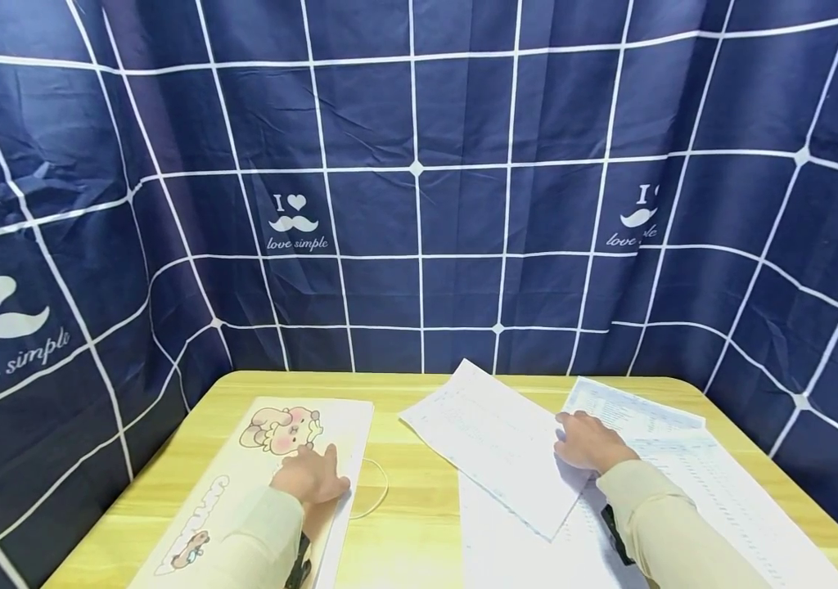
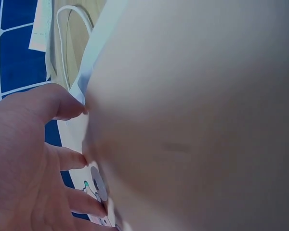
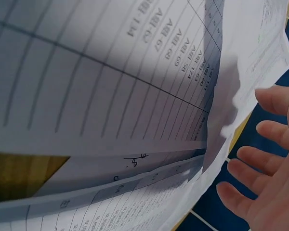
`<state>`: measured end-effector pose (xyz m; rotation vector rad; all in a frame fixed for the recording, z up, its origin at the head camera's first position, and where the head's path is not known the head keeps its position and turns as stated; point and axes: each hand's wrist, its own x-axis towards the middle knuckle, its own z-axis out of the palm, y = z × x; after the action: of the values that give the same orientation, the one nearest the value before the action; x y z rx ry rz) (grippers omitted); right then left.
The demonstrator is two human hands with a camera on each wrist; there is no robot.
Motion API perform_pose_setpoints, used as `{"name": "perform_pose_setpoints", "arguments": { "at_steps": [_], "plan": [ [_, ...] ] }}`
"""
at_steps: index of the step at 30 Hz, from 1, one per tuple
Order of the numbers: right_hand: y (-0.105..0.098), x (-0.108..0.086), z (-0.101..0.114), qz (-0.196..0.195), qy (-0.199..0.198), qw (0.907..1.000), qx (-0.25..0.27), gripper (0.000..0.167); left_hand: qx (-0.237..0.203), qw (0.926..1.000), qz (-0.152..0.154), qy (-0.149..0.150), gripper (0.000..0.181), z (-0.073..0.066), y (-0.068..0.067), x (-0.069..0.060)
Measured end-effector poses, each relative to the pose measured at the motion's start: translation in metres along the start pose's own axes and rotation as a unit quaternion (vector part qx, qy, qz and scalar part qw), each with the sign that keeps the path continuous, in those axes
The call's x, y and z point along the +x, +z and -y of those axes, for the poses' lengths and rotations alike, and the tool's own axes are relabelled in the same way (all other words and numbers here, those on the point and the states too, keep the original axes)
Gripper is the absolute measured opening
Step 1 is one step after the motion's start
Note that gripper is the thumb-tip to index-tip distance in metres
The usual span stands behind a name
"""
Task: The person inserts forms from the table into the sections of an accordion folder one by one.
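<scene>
A cream folder (image 1: 242,483) with cartoon animals lies at the table's left, and the left hand (image 1: 313,474) rests on it, fingers spread, thumb near its right edge. In the left wrist view the fingertips of that hand (image 2: 43,149) touch the cover (image 2: 197,120). On the right, the right hand (image 1: 591,444) is over the right edge of a tilted printed sheet (image 1: 496,442). Larger printed sheets (image 1: 728,491) lie beneath. The right wrist view shows the right hand (image 3: 265,159) with fingers apart and slightly bent, beside the papers (image 3: 111,82).
A thin pale elastic loop (image 1: 382,491) extends from the folder's right edge onto the wooden table (image 1: 397,540). Another printed sheet (image 1: 633,409) lies at the back right. A dark blue curtain (image 1: 367,204) with white lines stands behind and at both sides.
</scene>
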<state>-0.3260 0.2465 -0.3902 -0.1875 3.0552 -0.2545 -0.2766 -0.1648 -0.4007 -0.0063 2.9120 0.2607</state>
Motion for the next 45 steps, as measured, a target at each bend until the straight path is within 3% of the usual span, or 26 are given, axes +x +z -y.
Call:
{"name": "perform_pose_setpoints", "arguments": {
  "at_steps": [12, 25, 33, 45],
  "plan": [
    [0.011, 0.009, -0.008, 0.006, -0.012, 0.9997, 0.021, 0.057, 0.013, 0.9999, -0.007, 0.007, 0.07, 0.0, 0.003, 0.002],
    [0.017, 0.019, -0.011, 0.028, 0.015, 0.999, 0.032, 0.058, 0.03, 0.9995, -0.011, 0.006, 0.07, -0.002, 0.004, 0.003],
    [0.023, 0.023, -0.018, 0.013, 0.026, 0.9991, 0.031, 0.058, 0.045, 0.9988, -0.015, 0.012, 0.071, -0.001, 0.004, 0.003],
    [0.021, 0.025, -0.013, -0.014, -0.004, 0.999, 0.042, 0.045, 0.058, 0.998, -0.017, 0.016, 0.07, -0.001, 0.006, 0.006]
  ]
}}
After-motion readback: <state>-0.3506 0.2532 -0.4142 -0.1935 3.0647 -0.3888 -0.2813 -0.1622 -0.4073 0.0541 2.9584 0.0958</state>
